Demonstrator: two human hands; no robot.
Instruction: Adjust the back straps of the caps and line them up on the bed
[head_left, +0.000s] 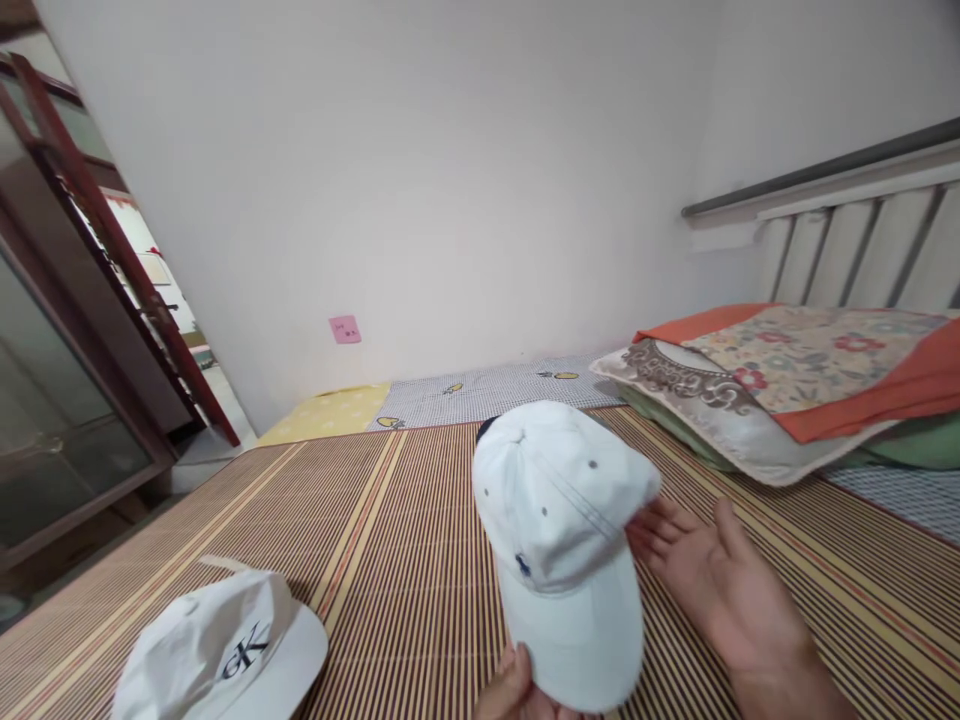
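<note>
A white baseball cap [551, 490] with a small dark blue logo is tilted up over the mat, its brim towards me. My left hand [514, 692] grips the brim's lower left edge, thumb on top; its other fingers are mostly hidden beneath. On the cap's right side, my right hand [720, 590] is turned palm up with the fingers stretched out. Its fingertips reach the cap's side and are partly hidden there. A second white cap [217, 645] with black "CK" lettering lies on the mat at the lower left, apart from both hands.
A striped bamboo mat [405, 560] covers the bed. Pillows with a floral, orange-edged cover [825, 360] are stacked at the right, below a white radiator [862, 245]. A pink note [345, 330] is on the wall [450, 180]. A reddish-brown door frame [142, 270] stands at the left.
</note>
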